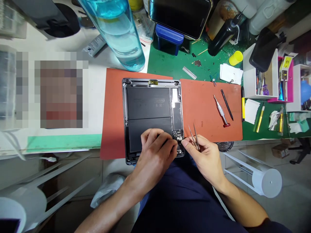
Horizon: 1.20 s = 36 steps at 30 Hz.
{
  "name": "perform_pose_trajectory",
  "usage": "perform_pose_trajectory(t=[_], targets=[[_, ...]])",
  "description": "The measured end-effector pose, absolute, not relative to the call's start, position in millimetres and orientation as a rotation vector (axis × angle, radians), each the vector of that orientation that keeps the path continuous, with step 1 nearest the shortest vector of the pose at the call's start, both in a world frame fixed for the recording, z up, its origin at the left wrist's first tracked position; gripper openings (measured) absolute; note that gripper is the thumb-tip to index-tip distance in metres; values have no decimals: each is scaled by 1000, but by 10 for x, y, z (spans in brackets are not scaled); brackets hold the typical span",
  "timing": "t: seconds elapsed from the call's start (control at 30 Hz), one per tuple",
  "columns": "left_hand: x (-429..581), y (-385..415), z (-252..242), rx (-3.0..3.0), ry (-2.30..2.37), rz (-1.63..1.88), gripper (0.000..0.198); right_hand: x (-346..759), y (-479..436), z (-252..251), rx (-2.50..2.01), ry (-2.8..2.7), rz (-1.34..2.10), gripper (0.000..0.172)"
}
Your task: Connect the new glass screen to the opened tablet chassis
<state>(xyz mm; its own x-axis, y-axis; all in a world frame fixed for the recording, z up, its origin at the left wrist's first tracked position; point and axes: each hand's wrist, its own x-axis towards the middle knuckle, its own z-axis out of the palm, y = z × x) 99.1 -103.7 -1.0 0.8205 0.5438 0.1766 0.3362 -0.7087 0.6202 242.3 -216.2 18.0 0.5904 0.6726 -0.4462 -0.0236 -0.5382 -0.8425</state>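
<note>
An opened tablet shell (152,97) lies on an orange mat (209,106), its black battery cells and a narrow circuit board showing. My left hand (155,153) rests on the tablet's lower right part, fingers curled and pressed together at a small connector near the board's bottom. My right hand (206,155) sits just right of the tablet's lower corner. It holds metal tweezers (194,137) whose tips point up and away from the tablet, and its forefinger reaches toward the same spot.
A red-tipped screwdriver (221,111) and a black tool (227,105) lie on the mat's right side. A blue water bottle (116,29) stands behind the tablet. A dark glue bottle (224,34), yellow cap (235,57), white organiser boxes (261,74) and more tools crowd the green mat (167,61).
</note>
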Motion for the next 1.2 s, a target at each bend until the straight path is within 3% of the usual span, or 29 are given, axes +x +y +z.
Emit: perform_pose_trajectory(t=[0.47, 0.77, 0.97, 1.2], targets=[[1009, -1051, -14, 2477, 652, 542, 11, 2332, -2191, 52, -1970, -548, 867, 23], [989, -1061, -6, 2471, 647, 521, 8, 2269, -2758, 348, -1974, -696, 1071, 27], [987, -1071, 12, 2453, 651, 520, 9, 2134, -2818, 221, -2081, -757, 906, 17], [918, -1056, 39, 2390, 687, 541, 10, 2099, -2824, 160, -2054, -748, 946, 17]])
